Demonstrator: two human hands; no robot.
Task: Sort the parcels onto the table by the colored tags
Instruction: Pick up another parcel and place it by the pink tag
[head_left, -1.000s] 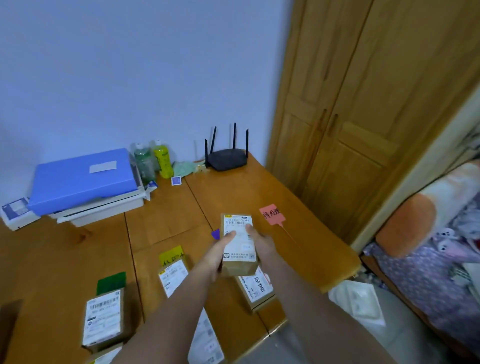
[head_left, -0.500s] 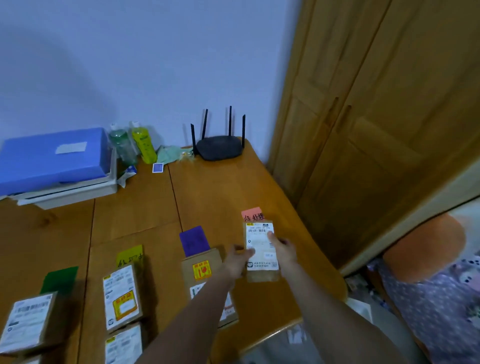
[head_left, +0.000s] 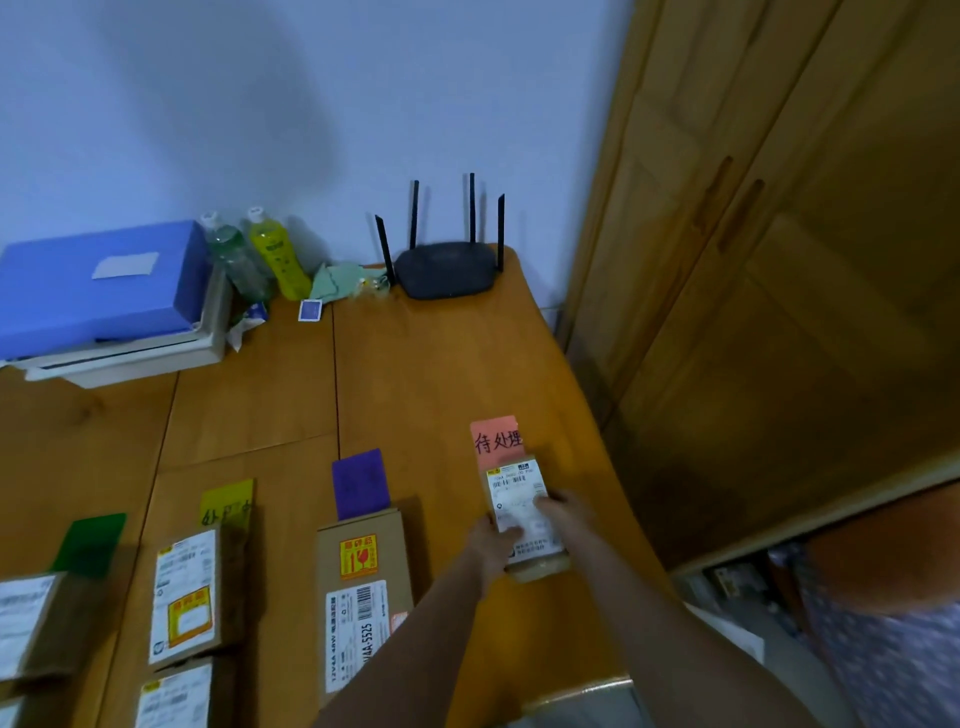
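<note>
1. Both my hands grip one small parcel (head_left: 524, 514): my left hand (head_left: 491, 540) is clamped on its left edge with the thumb over the white label, and my right hand (head_left: 563, 512) is closed on its right edge.
2. The parcel sits low over the wooden table (head_left: 441, 374), near its right edge; whether it rests on the wood I cannot tell.
3. Its far end overlaps the near edge of the pink tag (head_left: 496, 436), which carries dark handwritten characters.
4. To the left lies the purple tag (head_left: 360, 483), with a longer brown parcel (head_left: 363, 597) just below it, bearing a yellow-and-red fragile sticker and a white label.
5. Further left is the yellow tag (head_left: 227, 501), with a labelled parcel (head_left: 187, 592) below it and another parcel (head_left: 174, 696) nearer to me.
6. At the far left is the green tag (head_left: 88, 543), with a parcel (head_left: 28, 623) partly cut off by the frame.
7. At the back of the table stand a black router (head_left: 444, 267), two bottles (head_left: 254, 254) and a blue box (head_left: 98, 286) on a white tray.
</note>
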